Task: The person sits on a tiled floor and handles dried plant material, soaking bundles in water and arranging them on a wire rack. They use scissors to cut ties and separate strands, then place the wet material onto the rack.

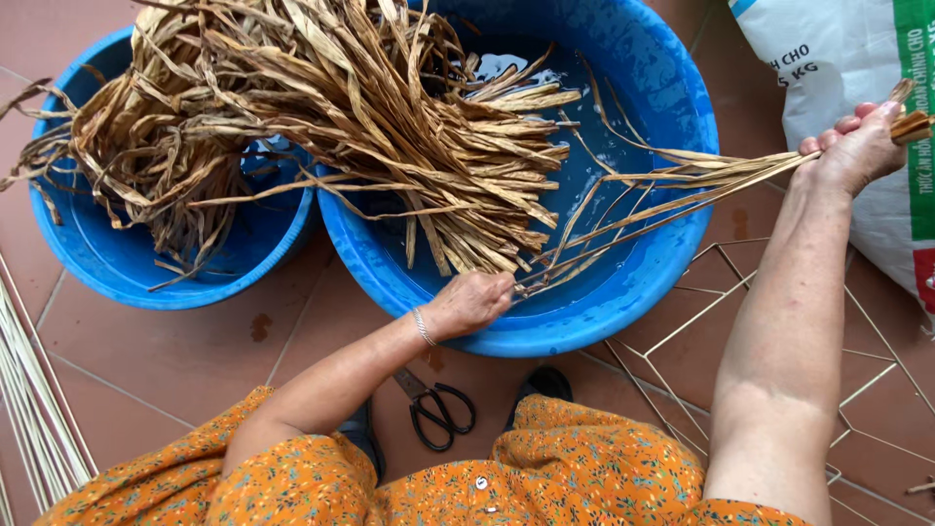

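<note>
Two hands on one small bunch of dried leaf strips (662,190), stretched taut across the big blue basin (672,107). Left hand (469,302) at the near rim, grip closed tight around the bunch's lower end. Right hand (857,146) up and out past the far rim, grip wrapped shut on the other end, cut tips poking beyond the fingers. Strips spanning the water between the two fists, a few sagging loose.

Handling, by the look: light, thin, papery and flat, pliable where wet, probably brittle and prone to split lengthwise where dry. Likely slick once soaked. Best taken near the ends, bunched firmly, as here; a pinch on a single strip mid-length risks a tear.

Count now. Basins: two, both blue, the smaller basin (117,258) just beside the large one, rims touching or nearly. One big heap of leaf strips (321,107) draped over both, far too many to count. One pair of black-handled scissors (438,409) on the tiled floor (175,341) below the left wrist. One wire frame (769,282) lying right. One white sack (828,58) beyond. Pale thin sticks (29,409) at left, many.
</note>
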A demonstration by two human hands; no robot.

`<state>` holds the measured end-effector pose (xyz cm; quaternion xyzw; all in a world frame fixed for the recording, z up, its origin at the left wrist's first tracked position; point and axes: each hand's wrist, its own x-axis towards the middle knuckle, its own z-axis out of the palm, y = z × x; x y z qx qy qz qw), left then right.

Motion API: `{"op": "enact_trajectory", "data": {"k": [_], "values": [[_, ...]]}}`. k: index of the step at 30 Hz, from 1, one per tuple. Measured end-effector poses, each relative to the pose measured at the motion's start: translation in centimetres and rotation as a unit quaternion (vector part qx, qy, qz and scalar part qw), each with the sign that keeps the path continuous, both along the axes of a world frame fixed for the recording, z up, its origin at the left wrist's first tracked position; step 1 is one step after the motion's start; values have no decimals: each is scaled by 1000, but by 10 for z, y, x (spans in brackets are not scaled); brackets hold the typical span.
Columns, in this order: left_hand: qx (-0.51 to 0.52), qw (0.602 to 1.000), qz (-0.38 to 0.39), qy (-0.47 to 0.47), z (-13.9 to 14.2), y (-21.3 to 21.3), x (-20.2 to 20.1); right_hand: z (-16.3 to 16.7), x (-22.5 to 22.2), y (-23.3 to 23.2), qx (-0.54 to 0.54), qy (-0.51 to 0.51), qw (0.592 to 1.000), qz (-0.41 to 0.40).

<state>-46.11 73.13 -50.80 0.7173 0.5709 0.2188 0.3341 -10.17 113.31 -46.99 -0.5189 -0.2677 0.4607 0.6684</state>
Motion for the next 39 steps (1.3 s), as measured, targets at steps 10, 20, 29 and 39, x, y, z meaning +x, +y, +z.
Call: {"op": "enact_trajectory", "data": {"k": [10,20,29,39], "values": [[-60,943,-80,318,-16,17,-34,-23,-106,-83,288,-458,819,191],[165,945,72,272,-40,124,10,-110,-164,-171,-326,-209,789,477],[110,959,251,-66,-9,151,3,-36,-153,-152,-107,-42,878,465],[12,922,214,-323,17,172,31,22,-175,-181,-48,8,908,417]]}}
